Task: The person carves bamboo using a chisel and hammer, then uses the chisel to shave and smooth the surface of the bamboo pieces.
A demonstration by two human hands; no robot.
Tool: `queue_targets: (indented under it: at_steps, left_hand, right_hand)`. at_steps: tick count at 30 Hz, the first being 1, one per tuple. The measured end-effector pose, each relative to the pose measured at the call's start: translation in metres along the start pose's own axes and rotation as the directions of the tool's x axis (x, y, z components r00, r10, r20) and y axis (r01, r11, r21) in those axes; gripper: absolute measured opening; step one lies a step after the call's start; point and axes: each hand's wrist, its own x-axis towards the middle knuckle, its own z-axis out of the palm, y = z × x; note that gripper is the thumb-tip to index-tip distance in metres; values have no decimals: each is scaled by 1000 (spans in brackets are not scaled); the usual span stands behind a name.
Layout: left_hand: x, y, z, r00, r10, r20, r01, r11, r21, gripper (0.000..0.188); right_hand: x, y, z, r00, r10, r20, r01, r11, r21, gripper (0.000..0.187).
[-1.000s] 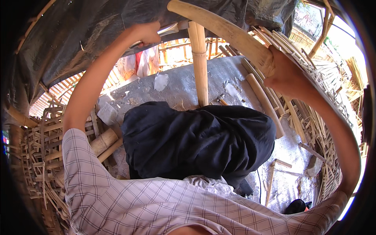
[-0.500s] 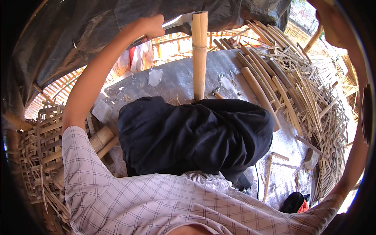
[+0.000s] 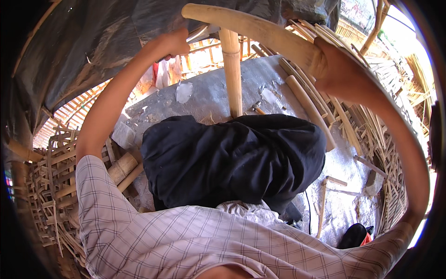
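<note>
An upright length of bamboo (image 3: 231,69) stands in front of my lap, which is covered in dark cloth (image 3: 232,158). My left hand (image 3: 176,43) is closed round the handle of a knife (image 3: 200,32), whose blade reaches toward the bamboo's top. From the right, my right hand (image 3: 335,69) grips a thick pale wooden club (image 3: 260,30). The club slants across above the bamboo's upper end and the blade, hiding both. Whether the club touches the blade cannot be made out.
Split bamboo strips (image 3: 367,125) heap up along the right, beside several bamboo poles (image 3: 309,109). A grey sheet (image 3: 204,83) covers the ground ahead. Woven bamboo (image 3: 55,172) and a cut bamboo piece (image 3: 121,167) lie at left. Dark plastic sheeting (image 3: 102,37) hangs behind.
My right hand has come down from the upper right, bringing the club over the bamboo's top. The left hand with the knife has shifted slightly left and down.
</note>
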Motion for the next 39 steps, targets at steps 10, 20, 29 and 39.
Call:
queue_targets:
  at_steps: [10,20,29,39]
  left_hand:
    - [28,1,-8,997,-45,61,36,990,139,32]
    - [-1,9,2,995,-96,11,94,989,117,36]
    - [-6,-23,16,1000,20,14,-20,1000,4,32]
    - [-37,-58,37,985,95,144,36,703,-710,22]
  right_hand:
    - [-34,-87,-84,857,65,-511,-66,998,15,66]
    - [-15,-17,44,991,121,65,-134,957,259,64]
    - [-30,19,45,993,108,50,-113,986,119,80]
    - [-81,10,73,962,228,152,-267,905,332,65]
